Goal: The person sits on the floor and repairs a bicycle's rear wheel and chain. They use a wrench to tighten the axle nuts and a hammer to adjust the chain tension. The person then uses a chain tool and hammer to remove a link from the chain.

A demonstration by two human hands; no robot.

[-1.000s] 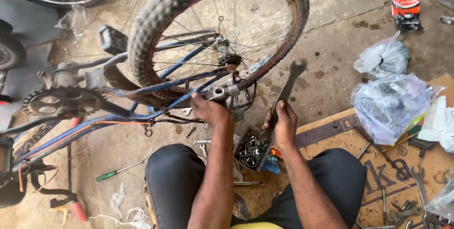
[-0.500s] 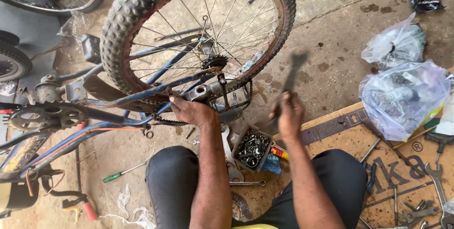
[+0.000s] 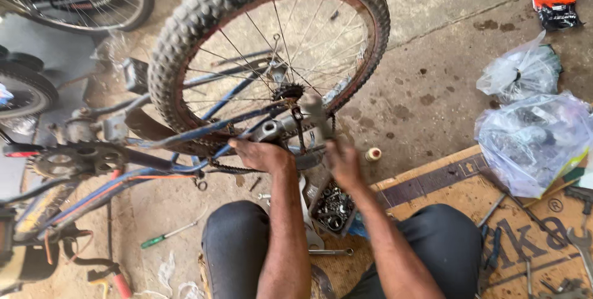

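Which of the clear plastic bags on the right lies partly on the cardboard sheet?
The larger, nearer clear bag, full of dark parts, overlaps the brown cardboard sheet. The smaller bag beyond it sits wholly on bare concrete.

Upside-down blue bike frame (image 3: 185, 169) on a stained concrete floor (image 3: 432, 76), knobby rear wheel (image 3: 272, 58) filling the top middle. Left hand (image 3: 259, 154) is clamped on the frame right by the axle end. Right hand (image 3: 343, 163) is blurred, wrapped round a grey tool (image 3: 315, 110) that pokes up toward the sprocket (image 3: 287, 92); can't tell exactly what kind. Small tray of nuts and bolts (image 3: 333, 206) sits between the knees at 6 o'clock. Green-handled screwdriver (image 3: 164, 236) lies at 8 o'clock. Clear plastic bags (image 3: 531, 138) sit at 3 o'clock, and loose wrenches (image 3: 577, 243) lie on cardboard (image 3: 457, 181) at 4.
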